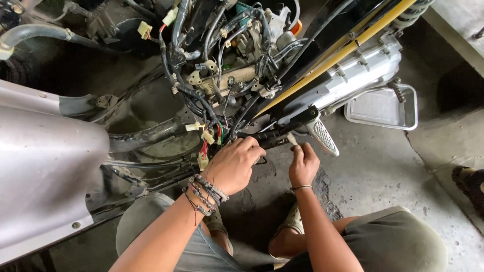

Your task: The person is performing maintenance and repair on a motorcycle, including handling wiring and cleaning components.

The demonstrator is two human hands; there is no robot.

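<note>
A stripped scooter frame fills the upper view, with a tangle of black wires and white connectors [217, 75] exposed. My left hand [234, 166], with several bead bracelets on the wrist, is closed around a black frame tube [269, 137] low on the machine. My right hand [304, 163], a thin bangle on its wrist, is closed on a small pale tool or part [292, 139] held against the same tube. What that small item is stays unclear. A ribbed metal footpeg [322, 136] sticks out just right of my right hand.
A silver body panel [45, 166] covers the left side. A yellow bar [343, 53] runs diagonally across the top right above a grey engine casing [363, 70]. A shallow metal tray [385, 108] lies on the concrete floor. My knees and sandalled feet are below; a shoe [471, 181] is at right.
</note>
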